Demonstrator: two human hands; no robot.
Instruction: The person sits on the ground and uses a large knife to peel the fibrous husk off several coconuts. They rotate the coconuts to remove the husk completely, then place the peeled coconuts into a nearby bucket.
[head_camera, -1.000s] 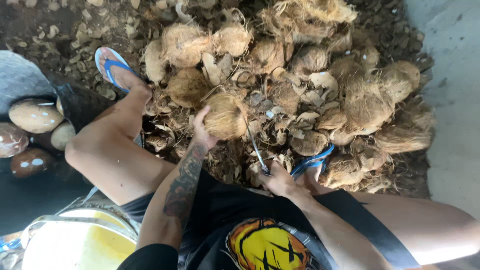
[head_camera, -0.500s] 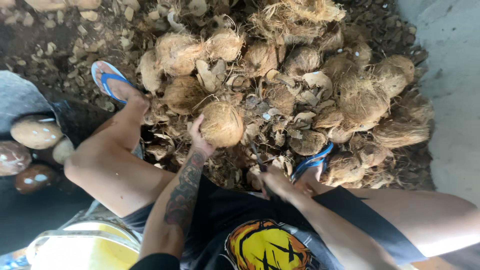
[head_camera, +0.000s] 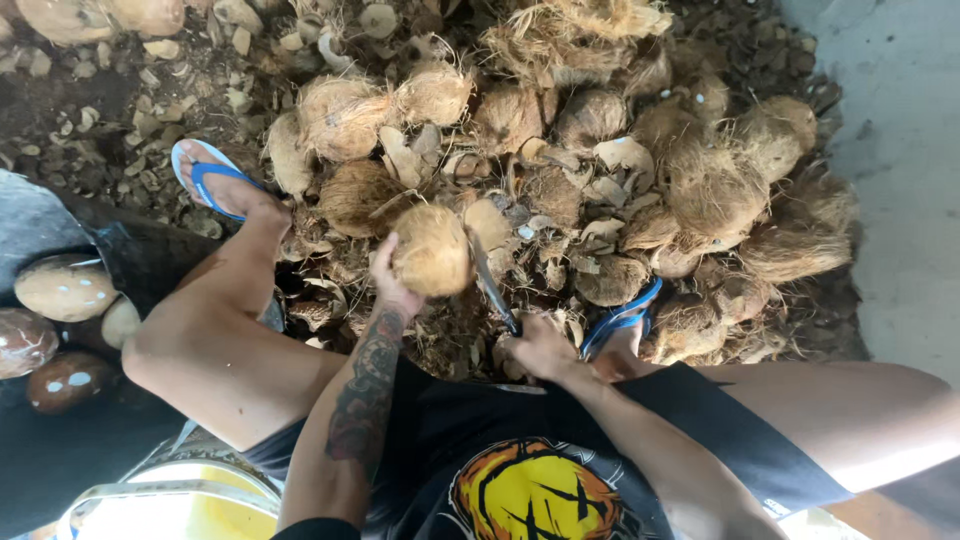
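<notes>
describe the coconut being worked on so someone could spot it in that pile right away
Start at the big heap of husked coconuts before the seated person. At its near edge, the left hand grips one fibrous coconut. It alone is lifted and held, with the right hand setting a knife blade beside it.

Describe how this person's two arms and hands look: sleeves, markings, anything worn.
Both arms are bare to the hands; no sleeves, gloves, watch or rings show. The left forearm carries a dark tattoo running from near the elbow to the wrist, ending just short of the left hand. The right forearm and right hand show no markings.
</notes>
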